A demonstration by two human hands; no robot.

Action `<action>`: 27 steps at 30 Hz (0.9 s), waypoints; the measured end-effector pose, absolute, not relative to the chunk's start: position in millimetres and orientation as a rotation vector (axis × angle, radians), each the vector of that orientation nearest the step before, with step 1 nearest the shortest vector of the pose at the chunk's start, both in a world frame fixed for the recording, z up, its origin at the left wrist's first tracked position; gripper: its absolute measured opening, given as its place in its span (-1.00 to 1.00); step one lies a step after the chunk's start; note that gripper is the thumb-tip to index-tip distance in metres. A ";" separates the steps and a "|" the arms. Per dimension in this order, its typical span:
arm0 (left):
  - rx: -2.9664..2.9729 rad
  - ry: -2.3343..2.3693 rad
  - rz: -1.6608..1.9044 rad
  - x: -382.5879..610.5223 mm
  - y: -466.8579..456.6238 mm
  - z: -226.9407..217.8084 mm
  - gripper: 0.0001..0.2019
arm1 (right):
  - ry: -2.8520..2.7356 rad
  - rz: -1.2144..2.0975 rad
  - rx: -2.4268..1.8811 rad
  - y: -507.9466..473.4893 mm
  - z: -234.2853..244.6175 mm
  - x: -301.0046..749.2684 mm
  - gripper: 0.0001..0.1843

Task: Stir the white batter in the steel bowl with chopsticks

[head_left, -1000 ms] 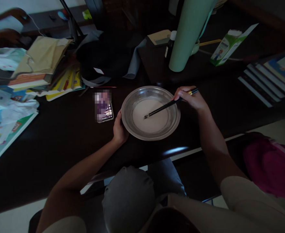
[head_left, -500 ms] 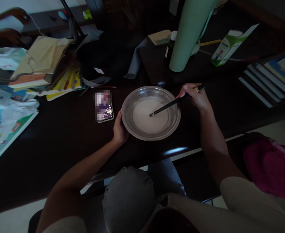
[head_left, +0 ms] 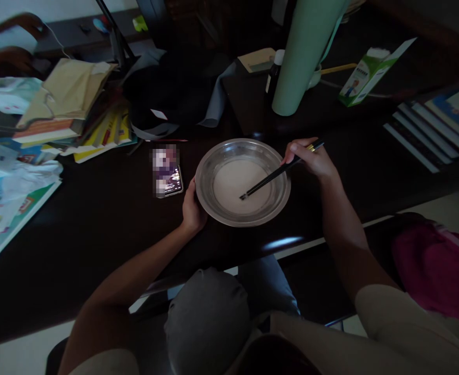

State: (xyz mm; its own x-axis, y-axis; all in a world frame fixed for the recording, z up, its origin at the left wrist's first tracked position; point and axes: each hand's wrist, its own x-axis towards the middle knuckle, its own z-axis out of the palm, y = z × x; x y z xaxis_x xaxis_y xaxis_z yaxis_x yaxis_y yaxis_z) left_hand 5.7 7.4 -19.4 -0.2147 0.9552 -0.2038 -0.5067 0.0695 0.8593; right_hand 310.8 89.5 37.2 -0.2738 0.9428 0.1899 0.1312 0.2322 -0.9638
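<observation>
A shiny metal bowl (head_left: 280,200) stands on the dark table, with a pale, milky mixture (head_left: 229,182) in its bottom. Against the bowl's left side my left hand (head_left: 193,211) is closed, thumb near the rim; its other fingers are partly hidden behind the wall. Black chopsticks (head_left: 266,180) with a gold band are gripped near their upper end by my right hand (head_left: 311,159), above the right rim. Held close together, they slant down to the left, and their tips touch the pale mixture near the middle.
Left of the bowl lies a lit phone (head_left: 169,172). Behind stand a tall green flask (head_left: 307,57), a small dark bottle (head_left: 274,78) and a green-white box (head_left: 364,78). Books (head_left: 428,135) lie at right; papers and envelopes (head_left: 69,88) pile up at left, beside a black bag (head_left: 174,88).
My right hand has shifted slightly left, and the chopstick tips have moved a little toward me within the mixture. My left hand and the bowl are practically unmoved.
</observation>
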 end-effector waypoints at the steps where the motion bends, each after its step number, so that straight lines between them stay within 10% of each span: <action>1: 0.579 1.059 1.488 5.5 7.4 -19.5 -0.72 | -1.648 1.172 -1.015 89.2 37.2 310.1 -0.52; 27: 0.566 1.045 1.482 5.0 8.1 -20.4 -0.70 | -1.686 1.203 -0.967 92.1 34.6 311.7 -0.56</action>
State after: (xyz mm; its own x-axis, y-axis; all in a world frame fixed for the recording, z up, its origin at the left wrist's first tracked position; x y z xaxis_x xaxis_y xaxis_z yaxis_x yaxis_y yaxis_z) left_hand 5.0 8.1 -20.4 -0.2057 0.9552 -0.2130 -0.5216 0.0771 0.8497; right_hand 311.7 92.1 34.6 -0.3593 0.9140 0.1883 0.1194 0.2451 -0.9621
